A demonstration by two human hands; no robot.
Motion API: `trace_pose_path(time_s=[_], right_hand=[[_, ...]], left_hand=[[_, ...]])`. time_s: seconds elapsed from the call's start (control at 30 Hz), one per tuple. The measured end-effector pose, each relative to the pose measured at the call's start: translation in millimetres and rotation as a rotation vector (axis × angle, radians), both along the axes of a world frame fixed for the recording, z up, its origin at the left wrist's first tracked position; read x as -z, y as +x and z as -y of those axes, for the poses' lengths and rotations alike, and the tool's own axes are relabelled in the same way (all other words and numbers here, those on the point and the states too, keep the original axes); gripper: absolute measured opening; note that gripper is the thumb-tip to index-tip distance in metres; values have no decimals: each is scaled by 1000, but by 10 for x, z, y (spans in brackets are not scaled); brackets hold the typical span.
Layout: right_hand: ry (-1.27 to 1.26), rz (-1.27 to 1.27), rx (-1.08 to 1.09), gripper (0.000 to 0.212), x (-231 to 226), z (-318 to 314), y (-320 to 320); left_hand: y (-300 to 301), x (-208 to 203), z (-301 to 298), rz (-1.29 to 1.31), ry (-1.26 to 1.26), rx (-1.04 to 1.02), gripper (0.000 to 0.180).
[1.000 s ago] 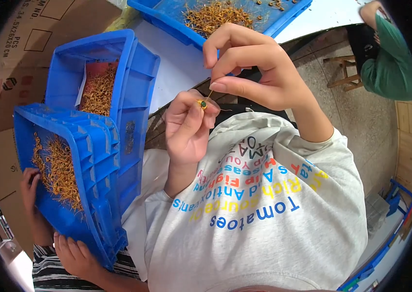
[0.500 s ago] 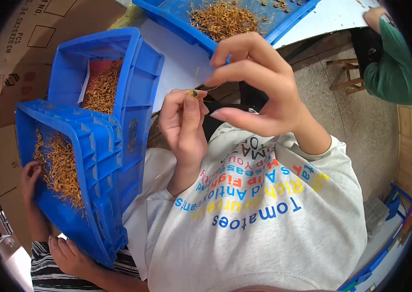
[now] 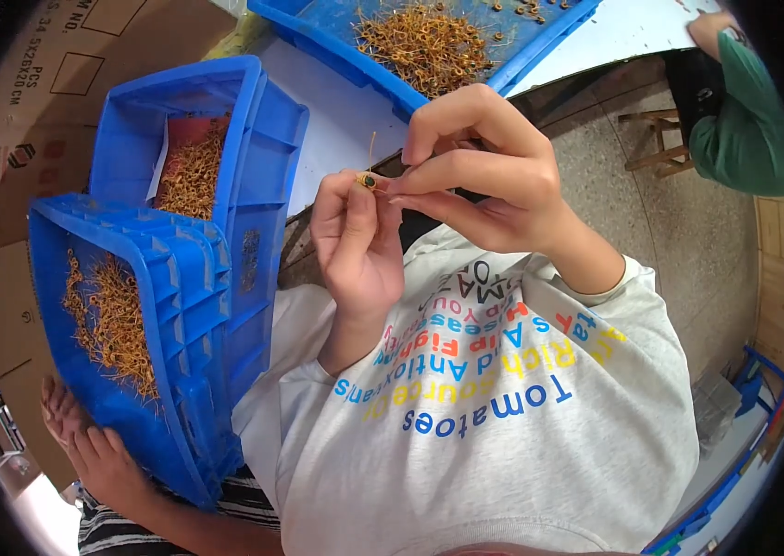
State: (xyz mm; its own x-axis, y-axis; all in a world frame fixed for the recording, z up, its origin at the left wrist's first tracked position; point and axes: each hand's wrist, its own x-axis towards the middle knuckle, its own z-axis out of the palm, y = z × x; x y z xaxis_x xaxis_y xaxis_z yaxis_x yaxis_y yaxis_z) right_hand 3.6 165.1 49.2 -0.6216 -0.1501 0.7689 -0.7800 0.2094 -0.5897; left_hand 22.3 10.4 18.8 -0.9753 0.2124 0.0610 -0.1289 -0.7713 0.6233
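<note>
My left hand (image 3: 357, 246) pinches a small wire-wound ring coil (image 3: 370, 182) between thumb and forefinger, its dark centre showing. One thin wire end (image 3: 373, 146) sticks up from the coil. Close beside it, my right hand (image 3: 508, 185) has thumb and forefinger pressed together on another thin wire that runs out of the coil's right side. Its other fingers are curled. Both hands are raised in front of my light grey printed shirt (image 3: 540, 435).
Heaps of similar coils lie in a blue tray (image 3: 318, 39) on the white table (image 3: 322, 107) and in two blue crates (image 3: 257, 167) at left. A co-worker's hands (image 3: 100, 454) are by the nearer crate. Another person's green sleeve (image 3: 744, 139) and a wooden stool (image 3: 656, 139) are at right.
My right hand has come down and left from a spread pose and closed on the wire beside the coil. The co-worker's hand has left the heap in the nearer crate.
</note>
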Motion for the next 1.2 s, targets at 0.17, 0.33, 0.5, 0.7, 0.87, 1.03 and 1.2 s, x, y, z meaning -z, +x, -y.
trace_pose_path(time_s=[0.17, 0.33, 0.5, 0.7, 0.87, 1.03, 1.2], right_hand=[[9, 8, 23, 8, -2, -10, 22], [-38, 33, 40, 7, -11, -41, -2], [-8, 92, -6, 9, 29, -131, -25], [-48, 181, -8, 6, -11, -114, -1], [-50, 226, 7, 7, -63, -171, -34], [48, 229, 129, 6, -167, -349, -95], [149, 209, 334, 6, -169, -603, -214]], left_hand=[[5, 21, -2, -3, 10, 31, 11], [-14, 43, -42, -90, -48, -38, 11], [-64, 92, -7, -207, -92, -21, 11], [-62, 120, -20, -199, -146, -5, 12], [-69, 93, -47, -129, -211, 60, 16], [-103, 99, -57, -27, -362, 248, 20], [-75, 168, -87, -146, -620, 407, 20]])
